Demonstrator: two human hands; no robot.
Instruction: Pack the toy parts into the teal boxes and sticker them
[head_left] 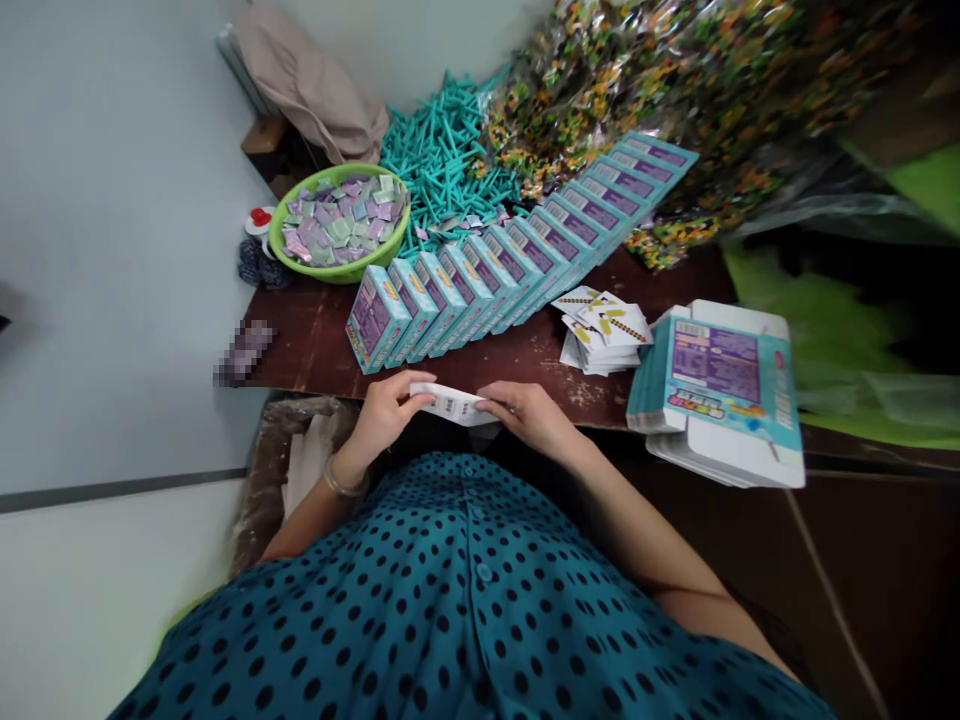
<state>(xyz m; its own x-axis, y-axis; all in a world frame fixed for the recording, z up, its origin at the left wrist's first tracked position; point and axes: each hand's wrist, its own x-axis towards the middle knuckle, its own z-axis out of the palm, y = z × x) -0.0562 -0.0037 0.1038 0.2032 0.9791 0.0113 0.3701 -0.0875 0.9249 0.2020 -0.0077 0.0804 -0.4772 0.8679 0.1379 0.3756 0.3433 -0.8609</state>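
A white printed paper (450, 404), which looks folded, is held level in front of my body at the table's near edge. My left hand (386, 412) pinches its left end between thumb and fingers. At the other end, my right hand (529, 412) grips it the same way. Just beyond my hands, a slanting row of teal and purple boxes (480, 275) stands on the dark red table (311, 345). To the right of the row lies a pile of white printed leaflets (604, 335) with yellow and black pictures.
A stack of flattened teal cartons (716, 370) overhangs the table's front edge. At the back are a green basin (337, 270) of small packets, a heap of teal sticks (442, 150), and clear bags of colourful pieces (600, 80). An open container (274, 470) sits below left.
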